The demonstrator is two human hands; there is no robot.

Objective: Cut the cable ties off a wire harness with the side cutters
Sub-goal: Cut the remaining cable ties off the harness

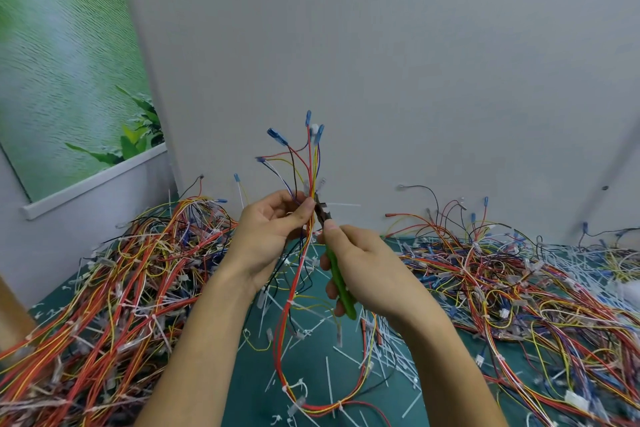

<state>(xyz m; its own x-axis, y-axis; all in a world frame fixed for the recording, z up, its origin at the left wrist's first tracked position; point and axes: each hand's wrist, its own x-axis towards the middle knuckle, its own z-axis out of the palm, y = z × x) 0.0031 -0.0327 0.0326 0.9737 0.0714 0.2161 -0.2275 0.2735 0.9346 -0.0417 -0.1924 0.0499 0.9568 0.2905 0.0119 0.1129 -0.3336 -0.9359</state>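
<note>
Your left hand (266, 229) pinches the wire harness (311, 180) upright; your right hand (367, 270), just beside it, grips the green side cutters (341, 284), nose at a cable tie (341, 204) above your thumb. Wire heaps (121, 270) crowd both outer sides; tie-littered mat (258, 374) shows between your forearms.

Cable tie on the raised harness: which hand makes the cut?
Right. The right hand grips the side cutters, their tip at the cable tie; the left hand only pinches the harness steady.

left hand (266, 232): raised, fingers (304, 211) pinch wire harness (313, 180) | right hand (363, 270): fingers curled round side cutters (341, 284) | forearms bare
</note>
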